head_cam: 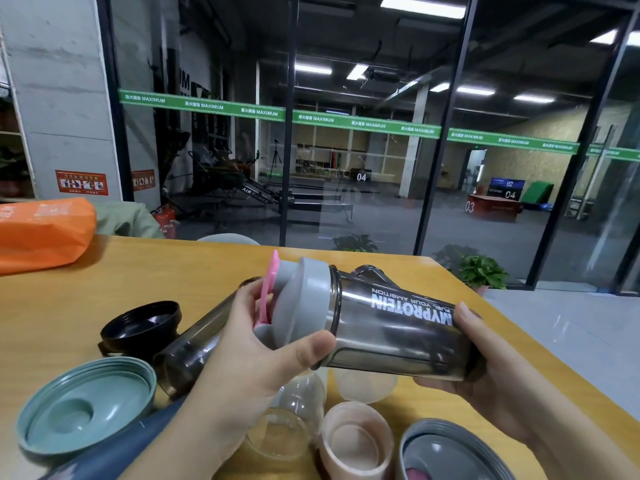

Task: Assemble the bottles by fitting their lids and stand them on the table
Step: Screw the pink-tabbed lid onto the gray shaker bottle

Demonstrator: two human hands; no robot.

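While my left hand (249, 344) grips the grey lid (304, 303) and my right hand (485, 368) cups the base of the smoky MYPROTEIN shaker (398, 327), held sideways above the worktop (173, 268) at 12 o'clock, I judge it light, stiff, slick plastic.

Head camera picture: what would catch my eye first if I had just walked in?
Probably the smoky bottle lettered MYPROTEIN, held sideways above the table: the left hand grips its grey lid, the right hand its base. Loose lids lie below, a green lid at lower left, and an orange bag sits far left.
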